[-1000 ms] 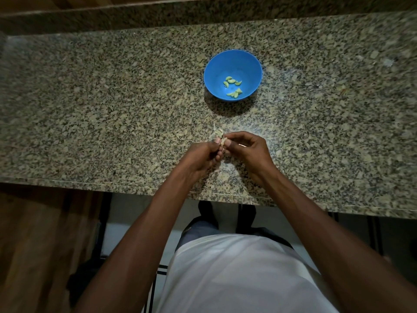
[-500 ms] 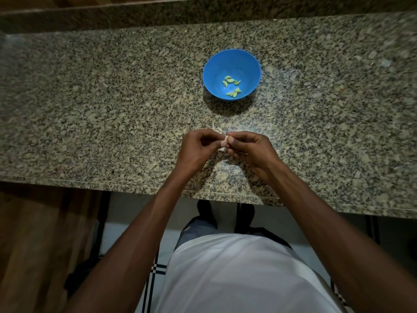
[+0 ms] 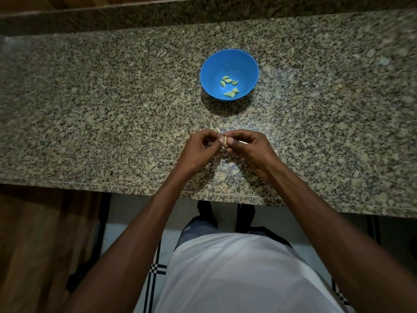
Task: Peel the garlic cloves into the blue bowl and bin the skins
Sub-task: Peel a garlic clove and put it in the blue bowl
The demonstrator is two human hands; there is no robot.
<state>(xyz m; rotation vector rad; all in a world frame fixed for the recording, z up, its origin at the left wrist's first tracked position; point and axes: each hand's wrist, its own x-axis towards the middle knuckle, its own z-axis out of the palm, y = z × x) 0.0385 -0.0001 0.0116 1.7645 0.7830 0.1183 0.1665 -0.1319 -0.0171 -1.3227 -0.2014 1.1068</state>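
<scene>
A blue bowl (image 3: 229,64) stands on the granite counter, with several pale peeled garlic cloves (image 3: 230,86) in its bottom. Just in front of it my two hands meet over the counter. My left hand (image 3: 199,149) and my right hand (image 3: 248,146) both pinch one small garlic clove (image 3: 224,139) between thumbs and fingertips. A scrap of pale skin (image 3: 215,129) shows just behind my left fingers. Most of the clove is hidden by my fingers.
The speckled granite counter (image 3: 112,109) runs the width of the view, its front edge (image 3: 135,189) close below my wrists. A raised granite ledge (image 3: 203,12) lies at the back. No bin is in view.
My left hand turned and closed in more tightly against my right hand on the clove. Both hands stay in the same place in front of the bowl.
</scene>
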